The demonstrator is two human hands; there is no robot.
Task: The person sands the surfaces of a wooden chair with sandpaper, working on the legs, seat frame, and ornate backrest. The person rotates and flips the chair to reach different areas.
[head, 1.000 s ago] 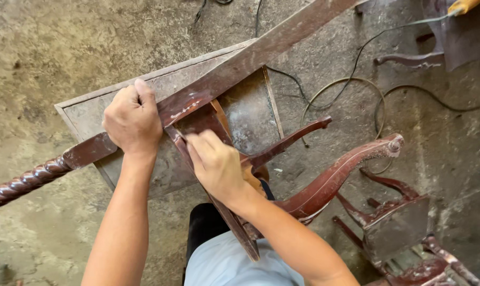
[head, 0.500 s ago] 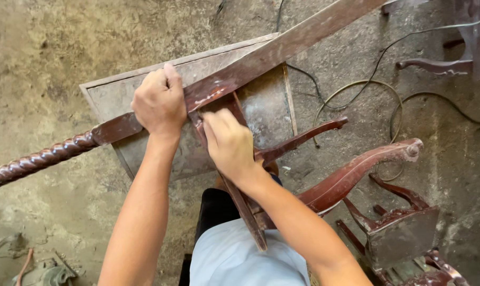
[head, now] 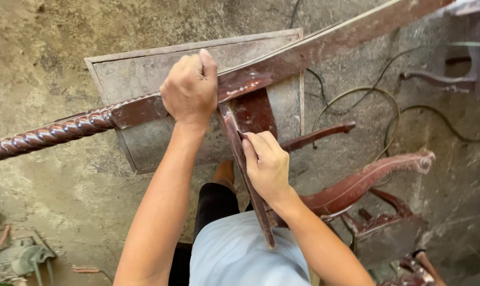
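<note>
Rough, stained concrete floor (head: 49, 212) all around, with loose cables (head: 377, 106) coiled at far right and a flat grey framed panel (head: 145, 74) lying beneath the work. Held across the middle of the scene: a long dark-red wooden furniture rail (head: 324, 50), flat at its far right end, carved into a rope twist (head: 44, 135) toward the left. Left hand (head: 189, 90) closed in a full fist around the rail, just where flat section meets twist. Right hand (head: 266, 164) curled shut around a narrower dark-red slat (head: 250, 180) running from under the rail down toward the near edge; thumb laid along its face. Probably stiff, solid hardwood, fairly heavy and awkwardly long, so prone to swinging at the ends. Lacquered finish likely slick; chipped patches near the joint suggest brittle edges. Best taken close to the joint, on the flat faces rather than the twist. More curved red chair parts (head: 367, 182) stacked at near right.
</note>
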